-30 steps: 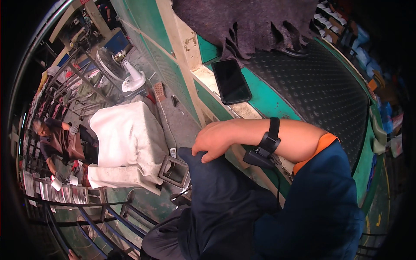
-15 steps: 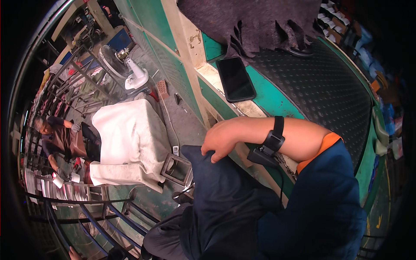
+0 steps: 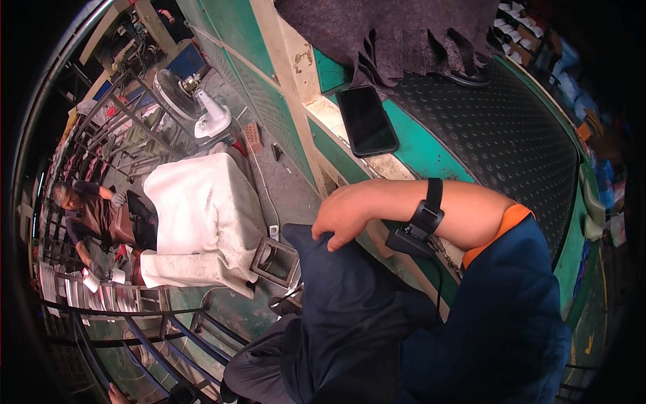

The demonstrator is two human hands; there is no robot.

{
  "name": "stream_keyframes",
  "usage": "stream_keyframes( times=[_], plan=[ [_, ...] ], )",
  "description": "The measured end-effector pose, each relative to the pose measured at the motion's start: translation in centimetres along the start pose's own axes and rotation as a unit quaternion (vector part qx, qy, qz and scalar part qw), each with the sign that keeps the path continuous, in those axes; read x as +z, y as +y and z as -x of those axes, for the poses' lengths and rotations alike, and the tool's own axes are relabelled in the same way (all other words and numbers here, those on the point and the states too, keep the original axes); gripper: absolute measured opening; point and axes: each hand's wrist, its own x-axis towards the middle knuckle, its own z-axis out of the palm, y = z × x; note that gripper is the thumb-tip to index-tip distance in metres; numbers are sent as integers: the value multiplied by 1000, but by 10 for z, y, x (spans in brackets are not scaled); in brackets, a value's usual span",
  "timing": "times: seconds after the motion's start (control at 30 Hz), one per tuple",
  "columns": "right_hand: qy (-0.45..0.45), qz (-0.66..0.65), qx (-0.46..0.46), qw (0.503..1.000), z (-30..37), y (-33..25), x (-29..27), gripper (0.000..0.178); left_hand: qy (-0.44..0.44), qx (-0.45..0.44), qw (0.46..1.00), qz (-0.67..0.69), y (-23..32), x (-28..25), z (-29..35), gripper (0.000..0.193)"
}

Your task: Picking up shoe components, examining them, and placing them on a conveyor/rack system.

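My right hand (image 3: 342, 214) lies over the knee of my dark blue clothing (image 3: 363, 289). Its fingers hang loosely down over the cloth, the thumb apart from them, and nothing shows in its grasp. A black strap with a small device (image 3: 420, 225) goes round my right forearm. Beyond that hand, a black phone (image 3: 367, 122) lies on the green and cream edge of a machine. At the lower left rim only a bit of my left hand (image 3: 117, 393) shows beside dark metal bars; most of it is cut off.
A white cloth (image 3: 202, 215) drapes a block left of my knee. A black studded mat (image 3: 484, 128) and ragged dark felt (image 3: 397, 40) cover the machine. A fan (image 3: 195, 108) stands farther off. A seated person (image 3: 101, 222) works at the left, near a curved rack (image 3: 155, 337).
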Motion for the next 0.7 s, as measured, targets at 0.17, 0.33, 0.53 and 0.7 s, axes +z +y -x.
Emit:
stream_keyframes(
  times=[0.17, 0.33, 0.53, 0.7],
  plan=[
    [-6, 3, 4, 1000, -1, 1, 3, 51, 5, 12, 1000, -19, -5, 5, -6, 68],
    [-10, -5, 4, 1000, -3, 4, 4, 50, 33, 13, 999, -26, -21, 10, -15, 67],
    [-13, 4, 12, 1000, 2, -2, -4, 51, 33, 25, 999, -19, -28, 10, -14, 65],
    [-20, -8, 9, 1000, 0, 4, 1, 50, 4, 5, 1000, 17, -25, 19, -22, 62]
  ],
)
